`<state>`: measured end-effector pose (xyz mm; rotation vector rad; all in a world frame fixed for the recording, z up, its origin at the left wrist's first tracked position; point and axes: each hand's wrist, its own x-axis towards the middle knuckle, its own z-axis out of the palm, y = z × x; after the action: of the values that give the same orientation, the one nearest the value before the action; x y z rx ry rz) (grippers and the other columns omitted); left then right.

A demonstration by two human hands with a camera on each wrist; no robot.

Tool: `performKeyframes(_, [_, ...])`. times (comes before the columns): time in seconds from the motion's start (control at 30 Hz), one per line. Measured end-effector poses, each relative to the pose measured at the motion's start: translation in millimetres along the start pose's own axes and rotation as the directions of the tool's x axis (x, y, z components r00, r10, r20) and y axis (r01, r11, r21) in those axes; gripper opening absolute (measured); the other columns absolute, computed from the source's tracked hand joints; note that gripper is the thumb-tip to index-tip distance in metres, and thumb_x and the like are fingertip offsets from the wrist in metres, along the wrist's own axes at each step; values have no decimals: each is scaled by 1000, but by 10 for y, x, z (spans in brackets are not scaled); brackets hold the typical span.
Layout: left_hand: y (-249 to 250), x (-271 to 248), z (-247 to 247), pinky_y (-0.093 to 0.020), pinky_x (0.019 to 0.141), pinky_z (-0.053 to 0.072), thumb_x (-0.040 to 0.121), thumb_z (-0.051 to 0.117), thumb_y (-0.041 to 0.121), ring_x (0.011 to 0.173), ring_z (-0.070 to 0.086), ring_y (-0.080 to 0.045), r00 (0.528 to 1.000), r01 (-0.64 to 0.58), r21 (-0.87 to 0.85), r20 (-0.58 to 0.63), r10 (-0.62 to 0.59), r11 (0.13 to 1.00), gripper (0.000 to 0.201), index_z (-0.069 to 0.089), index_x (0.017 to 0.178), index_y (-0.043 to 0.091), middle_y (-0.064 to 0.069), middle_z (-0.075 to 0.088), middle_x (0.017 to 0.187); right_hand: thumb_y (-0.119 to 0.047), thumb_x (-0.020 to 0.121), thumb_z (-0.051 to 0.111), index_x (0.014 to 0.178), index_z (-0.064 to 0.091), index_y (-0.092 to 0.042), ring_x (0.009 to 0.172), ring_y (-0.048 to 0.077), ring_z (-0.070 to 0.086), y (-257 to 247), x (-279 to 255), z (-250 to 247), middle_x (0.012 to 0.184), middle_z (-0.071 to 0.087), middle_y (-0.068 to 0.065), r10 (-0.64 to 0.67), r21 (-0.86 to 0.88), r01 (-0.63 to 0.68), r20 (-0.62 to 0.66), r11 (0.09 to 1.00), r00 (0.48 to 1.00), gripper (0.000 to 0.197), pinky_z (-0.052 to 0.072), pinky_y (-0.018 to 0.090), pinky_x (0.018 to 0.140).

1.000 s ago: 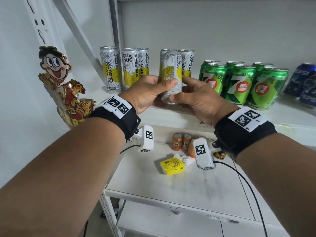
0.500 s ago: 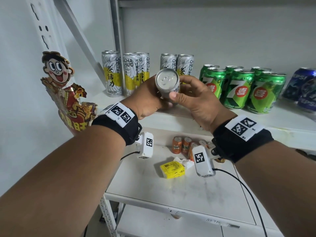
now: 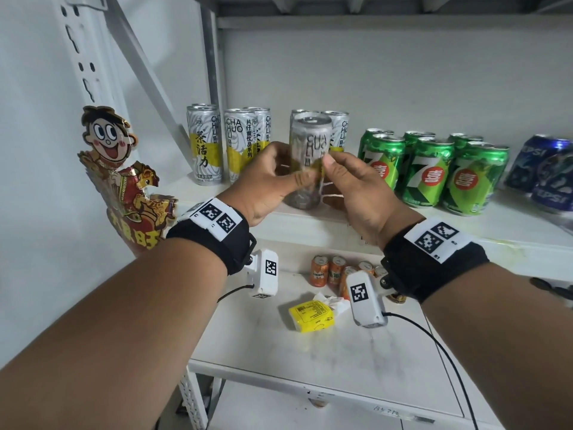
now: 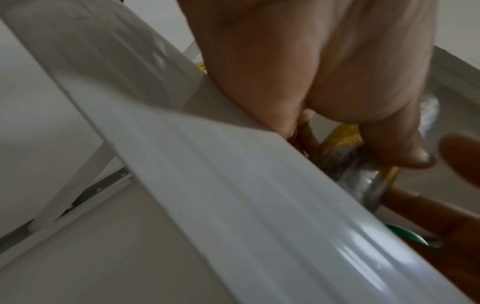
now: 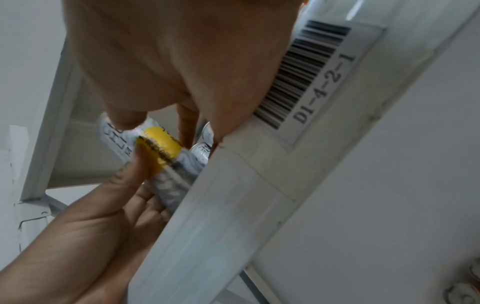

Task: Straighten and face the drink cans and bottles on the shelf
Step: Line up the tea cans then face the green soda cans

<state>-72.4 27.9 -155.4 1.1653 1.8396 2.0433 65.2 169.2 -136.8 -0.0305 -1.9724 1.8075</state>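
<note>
At the far left a cartoon-boy cutout hangs on the shelf post, beside the upper shelf and its row of tall white-and-yellow CHA HUO LI tea cans. In front of that row, near the shelf's front edge, both hands hold one more tea can. Half a second ago it was tipped with its silver lid facing the camera; now it stands nearly upright, black lettering facing forward and its base low, at or just above the shelf board. The left hand curls around its left side with the thumb across the front; the right hand wraps the right side, thumb pressed on the yellow band. The right wrist view shows thumb and fingers clasping the blurred can above the shelf lip, with its barcode label. Further right stand green 7-Up cans, then blue Pepsi cans. On the lower shelf sit orange soda cans and a yellow packet.
</note>
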Motion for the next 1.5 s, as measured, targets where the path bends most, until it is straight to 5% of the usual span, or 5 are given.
performKeyframes(0.17, [9,20,9,-29,62,55,90,76,46,68,62,-14,999,49,-71,21,-48,996,30,70,98,17,5,67,74,-9,98,70,107,74,-18,104,26,71,10,16,12,106,78,2,19,-150,-17,8,989,1000,14,56,40,100])
performKeyframes(0.47, [7,60,21,-53,106,57,71,99,36,119,74,-35,993,105,-121,74,-97,987,78,62,133,6,-16,77,124,-4,97,71,141,57,-5,117,34,71,-25,10,-20,125,71,22,52,-107,-48,29,993,998,47,57,44,105])
performKeyframes(0.67, [59,37,28,-46,91,62,104,69,25,90,72,-21,992,121,-140,-7,-124,983,16,73,101,9,-3,77,89,-11,97,73,119,72,-1,99,29,72,-22,32,7,116,76,23,78,-123,-70,64,990,995,25,56,51,105])
performKeyframes(1.03, [174,10,103,-60,117,48,98,75,43,116,71,-46,976,204,-104,-51,-210,974,64,66,124,-16,-35,72,120,-19,104,63,121,56,26,91,38,54,-44,53,20,105,61,41,104,-32,-104,17,994,994,48,47,53,86])
performKeyframes(1.5, [176,55,92,-61,110,50,73,77,67,97,70,-33,966,233,-53,-104,-238,971,91,70,119,-11,-34,72,119,-10,93,74,106,70,3,84,31,52,27,57,-40,100,58,27,69,-9,-68,95,998,993,18,43,40,75])
